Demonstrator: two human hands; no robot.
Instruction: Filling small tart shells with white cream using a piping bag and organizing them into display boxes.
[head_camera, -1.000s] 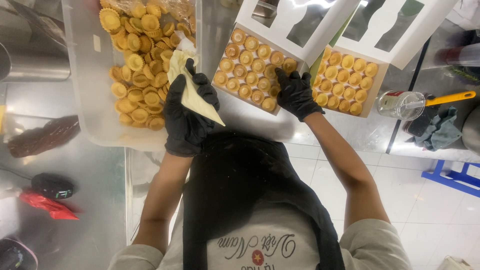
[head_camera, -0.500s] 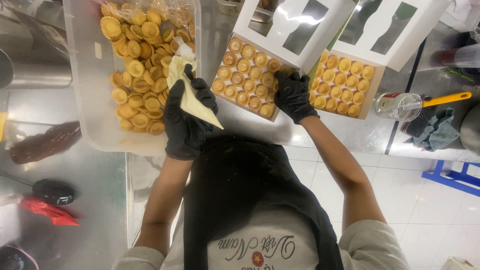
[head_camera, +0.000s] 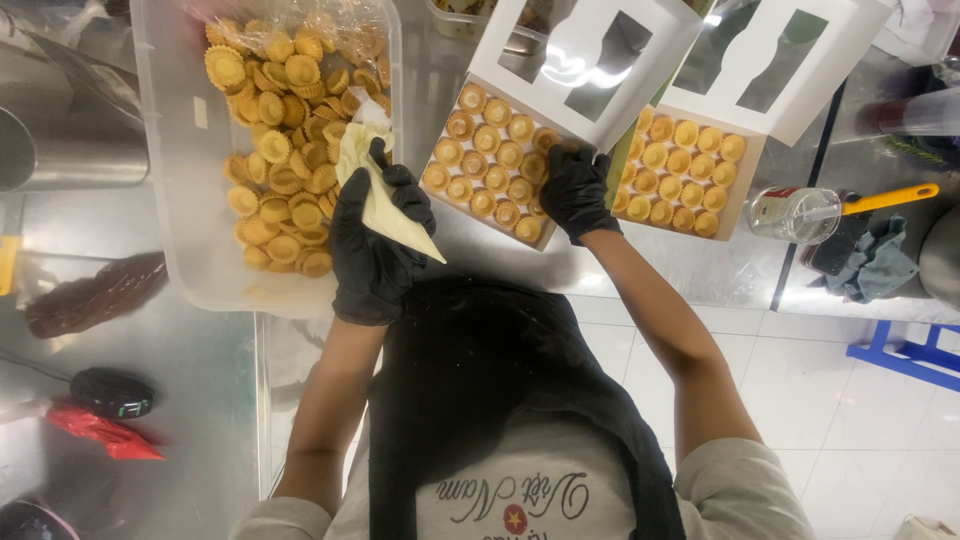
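Hands in black gloves work over a steel counter, seen from above. The near box of filled tart shells (head_camera: 490, 165) serves as landmark. Compared with a second ago, the right hand (head_camera: 573, 190) has slid along that box's right-hand edge and now rests curled against its near right corner, fingers folded over the rim; whether it actually grips the cardboard cannot be told. The left hand (head_camera: 375, 240), just left of the box, is closed firmly around a cream-filled piping bag (head_camera: 385, 200), whose tip now points down toward the person rather than at the tarts (so no filling appears to be going on at this instant). The box itself looks slightly turned and nudged, which suggests it is being squared up or shifted.

Left of the box sits a clear tub of empty shells (head_camera: 275, 150); right of it, a second filled box (head_camera: 685, 180). Both box lids are cut off at the top edge. The bag's nozzle is hard to make out, and the fingertips of the right hand hide behind the box rim.
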